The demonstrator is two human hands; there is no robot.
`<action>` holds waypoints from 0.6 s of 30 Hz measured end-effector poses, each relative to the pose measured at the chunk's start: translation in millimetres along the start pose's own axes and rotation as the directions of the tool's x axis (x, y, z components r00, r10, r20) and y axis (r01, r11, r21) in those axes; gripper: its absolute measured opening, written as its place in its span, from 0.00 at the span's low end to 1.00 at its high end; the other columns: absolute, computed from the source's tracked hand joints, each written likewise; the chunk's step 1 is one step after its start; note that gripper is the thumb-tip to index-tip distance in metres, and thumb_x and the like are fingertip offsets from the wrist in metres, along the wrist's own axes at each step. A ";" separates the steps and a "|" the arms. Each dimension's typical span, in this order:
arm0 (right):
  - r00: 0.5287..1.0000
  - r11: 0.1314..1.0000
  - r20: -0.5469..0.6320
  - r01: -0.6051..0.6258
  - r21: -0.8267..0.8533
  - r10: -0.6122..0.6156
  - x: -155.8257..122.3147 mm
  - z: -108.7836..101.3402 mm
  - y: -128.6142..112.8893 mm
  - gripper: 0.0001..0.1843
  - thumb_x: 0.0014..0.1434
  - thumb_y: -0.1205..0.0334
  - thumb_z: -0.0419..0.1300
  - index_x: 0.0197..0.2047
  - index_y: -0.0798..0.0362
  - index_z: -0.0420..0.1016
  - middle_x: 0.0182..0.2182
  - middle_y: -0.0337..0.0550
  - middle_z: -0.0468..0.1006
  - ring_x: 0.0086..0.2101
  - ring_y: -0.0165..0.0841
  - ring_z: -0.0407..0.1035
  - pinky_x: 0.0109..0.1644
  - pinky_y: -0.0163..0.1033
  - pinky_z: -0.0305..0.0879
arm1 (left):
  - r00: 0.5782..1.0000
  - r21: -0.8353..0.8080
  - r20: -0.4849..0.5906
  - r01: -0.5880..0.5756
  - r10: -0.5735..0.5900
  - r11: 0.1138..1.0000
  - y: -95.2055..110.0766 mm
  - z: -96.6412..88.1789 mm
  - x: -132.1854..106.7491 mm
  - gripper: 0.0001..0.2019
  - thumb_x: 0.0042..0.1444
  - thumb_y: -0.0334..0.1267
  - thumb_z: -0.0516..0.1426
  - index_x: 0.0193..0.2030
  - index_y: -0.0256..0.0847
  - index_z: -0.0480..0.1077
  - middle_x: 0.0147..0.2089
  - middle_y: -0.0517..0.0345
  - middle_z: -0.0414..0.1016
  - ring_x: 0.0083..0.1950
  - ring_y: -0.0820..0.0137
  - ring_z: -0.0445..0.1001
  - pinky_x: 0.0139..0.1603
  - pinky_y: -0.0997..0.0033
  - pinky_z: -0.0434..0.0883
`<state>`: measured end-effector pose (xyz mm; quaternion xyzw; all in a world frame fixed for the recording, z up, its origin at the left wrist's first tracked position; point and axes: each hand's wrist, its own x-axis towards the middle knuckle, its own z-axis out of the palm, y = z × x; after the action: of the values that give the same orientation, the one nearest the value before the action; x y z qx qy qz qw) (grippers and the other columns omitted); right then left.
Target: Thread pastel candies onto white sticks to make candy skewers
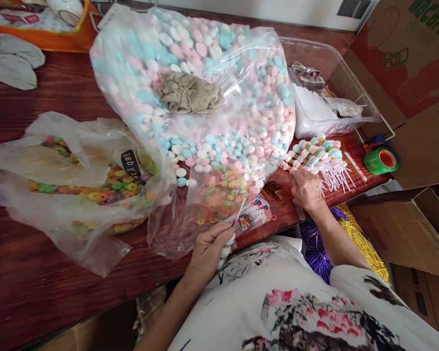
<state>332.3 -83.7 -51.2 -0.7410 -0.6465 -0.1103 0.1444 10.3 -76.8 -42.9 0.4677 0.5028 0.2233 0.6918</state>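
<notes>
My left hand (208, 251) is closed, thumb against fingers, on a white stick (241, 210) threaded with pale candies (225, 252). The stick's bare end points up past the fingertips, with a pink piece close to them. At the near edge of a pile of threaded candy sticks (316, 152), my right hand (307, 191) has its fingers curled together; what they hold, if anything, is hidden. Loose white sticks (336, 179) lie right of it. A large clear bag (256, 63) of pink, blue and white candies fills the middle, and a small printed card (256, 213) lies between my hands.
Left is an open plastic bag (51, 146) of ring-shaped candies. A brown cloth (190, 92) rests on the large bag. Behind the pile stands a clear plastic tub (336, 53); green tape (375, 162) sits by a cardboard box (417, 87). Purple and gold beads (316, 248) hang below the table edge.
</notes>
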 end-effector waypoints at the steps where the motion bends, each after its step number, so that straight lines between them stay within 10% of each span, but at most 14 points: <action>1: 0.999 0.996 -0.048 -0.008 0.083 0.012 -2.7 -5.5 -1.6 0.13 0.65 0.67 0.52 0.36 0.55 0.77 0.30 0.48 0.78 0.32 0.36 0.68 0.34 0.40 0.58 | 1.000 -0.012 -0.014 0.016 -0.016 1.000 -1.0 1.4 1.3 0.15 0.52 0.50 0.64 0.36 0.38 0.79 0.33 0.56 0.76 0.26 0.75 0.67 0.22 0.78 0.62; 8: 0.986 0.748 -0.158 0.137 0.650 -0.044 -19.5 -42.5 -65.7 0.15 0.64 0.69 0.56 0.51 0.49 0.76 0.37 0.43 0.82 0.36 0.34 0.76 0.39 0.41 0.72 | 0.971 0.126 -0.007 -0.237 0.239 0.963 19.1 21.7 15.0 0.10 0.55 0.42 0.60 0.29 0.39 0.78 0.29 0.59 0.71 0.33 0.73 0.67 0.35 0.75 0.66; 14: 0.900 0.682 -0.208 0.428 0.593 -0.383 -36.5 -24.5 -119.4 0.23 0.63 0.74 0.54 0.60 0.55 0.69 0.29 0.44 0.77 0.29 0.34 0.70 0.32 0.38 0.68 | 0.913 0.123 0.028 -0.408 0.408 0.905 14.1 23.1 21.8 0.12 0.59 0.39 0.56 0.26 0.39 0.73 0.28 0.61 0.66 0.32 0.72 0.64 0.36 0.72 0.64; 18: 0.899 0.687 -0.174 0.421 0.593 -0.401 -41.8 -12.5 -133.9 0.26 0.63 0.74 0.52 0.63 0.53 0.66 0.31 0.45 0.78 0.31 0.34 0.71 0.34 0.39 0.70 | 0.903 0.116 0.012 -0.428 0.430 0.896 8.8 17.2 16.3 0.13 0.59 0.39 0.55 0.25 0.40 0.70 0.28 0.60 0.66 0.33 0.71 0.64 0.37 0.71 0.65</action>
<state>194.2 -110.5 -44.6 -0.4870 -0.7931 0.0660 0.3599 33.8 -67.2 -42.2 0.6048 0.4045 0.3439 0.5935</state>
